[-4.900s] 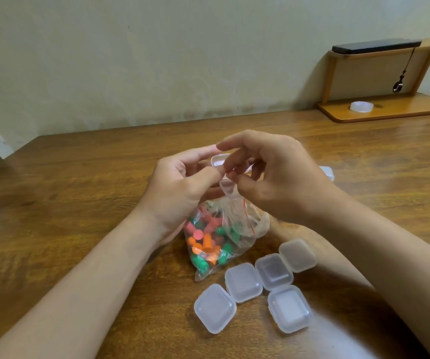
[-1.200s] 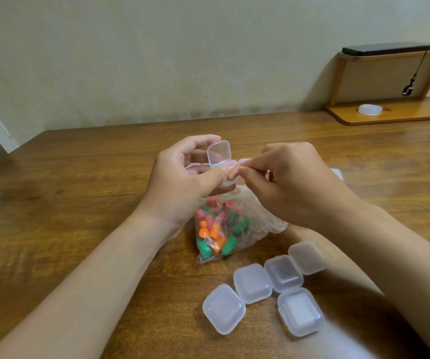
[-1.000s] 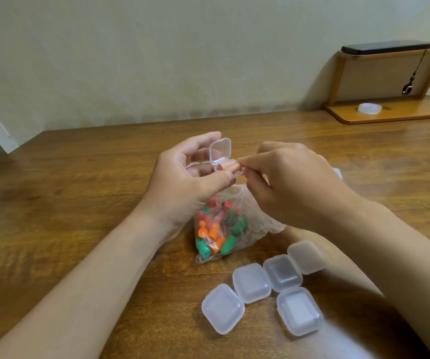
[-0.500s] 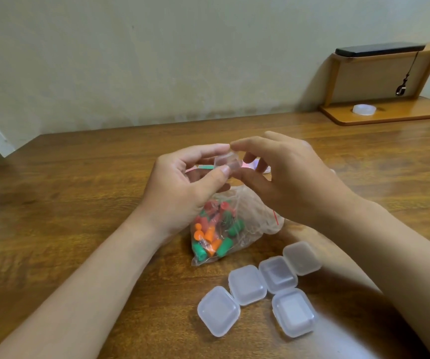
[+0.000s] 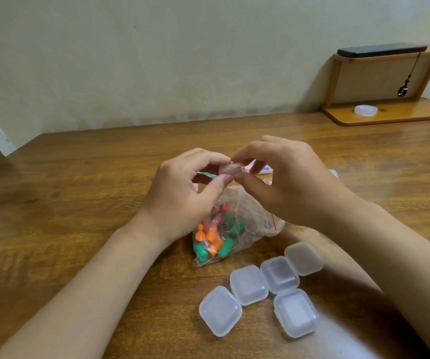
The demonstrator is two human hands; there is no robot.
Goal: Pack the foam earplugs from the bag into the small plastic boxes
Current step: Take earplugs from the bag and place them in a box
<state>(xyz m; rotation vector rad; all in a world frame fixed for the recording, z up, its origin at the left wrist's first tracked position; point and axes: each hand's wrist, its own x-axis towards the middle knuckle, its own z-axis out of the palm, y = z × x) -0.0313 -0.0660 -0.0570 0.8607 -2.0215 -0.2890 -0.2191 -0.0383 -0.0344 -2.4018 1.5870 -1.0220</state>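
My left hand and my right hand both pinch one small clear plastic box between thumb and forefinger, above the table. The box looks closed, with something pinkish inside. Below the hands lies a clear plastic bag holding several orange, green and red foam earplugs. Several closed small clear boxes sit in a cluster in front of the bag, near my right forearm. Part of another box peeks out behind my right hand.
The wooden table stretches out to the left and far side. A wooden shelf stands at the back right with a tape roll on its base and a dark flat device on top. A wall runs behind.
One second ago the held box had its lid up and my right fingers were at its opening. Now the lid is down and both hands pinch the box.
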